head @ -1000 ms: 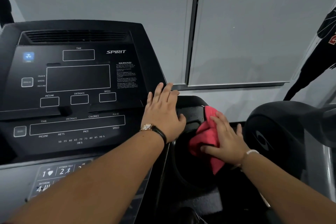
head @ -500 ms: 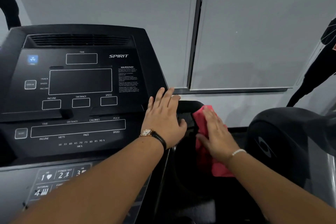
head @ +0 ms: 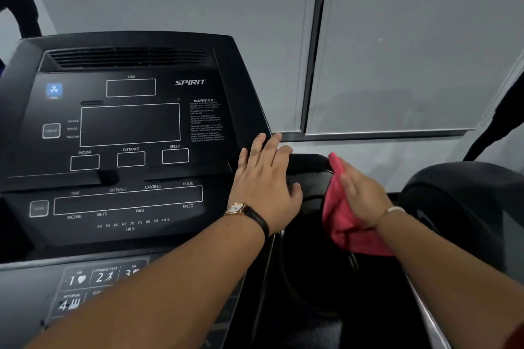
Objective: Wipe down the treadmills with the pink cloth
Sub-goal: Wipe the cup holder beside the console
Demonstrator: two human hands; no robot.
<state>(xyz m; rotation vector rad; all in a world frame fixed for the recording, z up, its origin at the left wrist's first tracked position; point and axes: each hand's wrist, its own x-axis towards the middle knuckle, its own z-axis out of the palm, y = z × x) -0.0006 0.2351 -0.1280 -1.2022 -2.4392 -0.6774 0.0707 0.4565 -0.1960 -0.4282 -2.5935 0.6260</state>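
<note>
clearly the pink cloth (head: pixel 343 227) is light, soft and limp. it lies under the right hand (head: pixel 363 195), whose straight fingers press it flat against the wall of the black side pocket (head: pixel 309 178). it is probably best held bunched under the palm, or it slides on smooth plastic. the left hand (head: pixel 263 187), just beside, rests flat and spread on the treadmill console (head: pixel 130 127) edge, holding nothing. the pocket's bottom is too dark to read.
</note>
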